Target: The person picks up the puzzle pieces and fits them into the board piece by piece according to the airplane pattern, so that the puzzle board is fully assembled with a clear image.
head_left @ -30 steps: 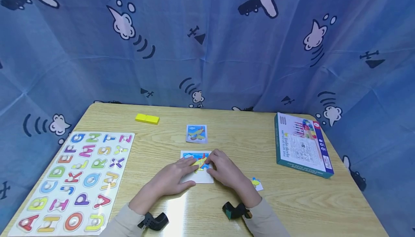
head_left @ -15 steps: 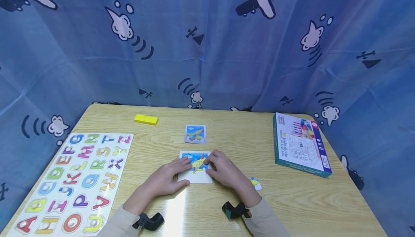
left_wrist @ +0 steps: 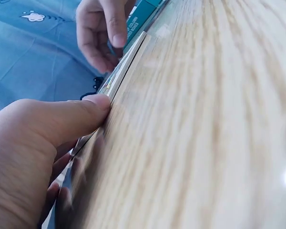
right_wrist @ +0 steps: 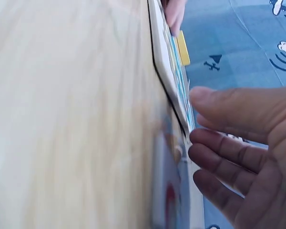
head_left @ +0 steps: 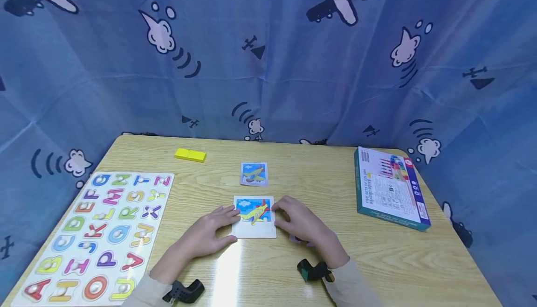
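Note:
A white puzzle board (head_left: 253, 231) with a yellow airplane picture in its upper part lies flat on the table. My left hand (head_left: 205, 233) rests at its left edge, fingers mostly straight; in the left wrist view the thumb (left_wrist: 93, 109) touches the board's side. Just off the right edge, my right hand (head_left: 303, 220) has loosely bent fingers with nothing between them. Beneath that hand shows part of a small puzzle piece (head_left: 295, 239), mostly covered; the right wrist view has it blurred. A small airplane picture card (head_left: 254, 174) lies beyond the board.
An alphabet peg board (head_left: 144, 251) covers the table's left side. A yellow block (head_left: 190, 155) lies at the back left. At the right stands a green-sided flat box (head_left: 392, 188). A blue airplane-print curtain (head_left: 268, 64) hangs behind the wooden table (head_left: 419, 269).
My right hand has let go of the board's right side and shifted slightly right. The left hand has slid back off the picture to the board's left edge.

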`<state>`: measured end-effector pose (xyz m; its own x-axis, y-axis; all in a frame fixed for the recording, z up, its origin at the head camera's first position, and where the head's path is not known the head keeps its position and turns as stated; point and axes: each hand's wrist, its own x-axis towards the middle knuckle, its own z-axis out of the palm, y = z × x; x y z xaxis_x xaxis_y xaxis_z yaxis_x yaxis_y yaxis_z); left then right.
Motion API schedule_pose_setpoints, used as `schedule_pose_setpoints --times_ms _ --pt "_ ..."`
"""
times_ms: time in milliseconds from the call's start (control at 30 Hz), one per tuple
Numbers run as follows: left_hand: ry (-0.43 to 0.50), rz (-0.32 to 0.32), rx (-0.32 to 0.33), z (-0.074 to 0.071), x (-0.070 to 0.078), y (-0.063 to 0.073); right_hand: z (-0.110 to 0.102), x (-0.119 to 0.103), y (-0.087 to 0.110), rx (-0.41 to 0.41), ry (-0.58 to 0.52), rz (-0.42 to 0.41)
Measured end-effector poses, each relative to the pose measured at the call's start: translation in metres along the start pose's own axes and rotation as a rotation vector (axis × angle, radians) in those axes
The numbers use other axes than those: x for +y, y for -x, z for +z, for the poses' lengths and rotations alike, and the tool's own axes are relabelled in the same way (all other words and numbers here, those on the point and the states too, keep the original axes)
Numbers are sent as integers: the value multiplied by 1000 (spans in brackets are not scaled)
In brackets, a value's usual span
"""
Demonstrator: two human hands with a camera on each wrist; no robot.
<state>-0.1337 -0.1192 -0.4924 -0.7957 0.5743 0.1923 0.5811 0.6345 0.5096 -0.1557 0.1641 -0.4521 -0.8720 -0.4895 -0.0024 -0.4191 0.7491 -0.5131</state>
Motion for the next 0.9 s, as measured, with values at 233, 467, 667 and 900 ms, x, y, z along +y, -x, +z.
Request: schedule_pose_setpoints --times_ms 233,467,667,900 --pt "26 -34 -22 -1 2 -1 -8 13 23 -3 15 32" --pt "37 -53 -23 -2 1 0 -15 19 44 1 22 52" --pt "43 -52 -24 -2 2 0 -15 21 53 17 50 46" --pt "37 -49 -30 -2 3 -1 -14 20 58 49 83 67"
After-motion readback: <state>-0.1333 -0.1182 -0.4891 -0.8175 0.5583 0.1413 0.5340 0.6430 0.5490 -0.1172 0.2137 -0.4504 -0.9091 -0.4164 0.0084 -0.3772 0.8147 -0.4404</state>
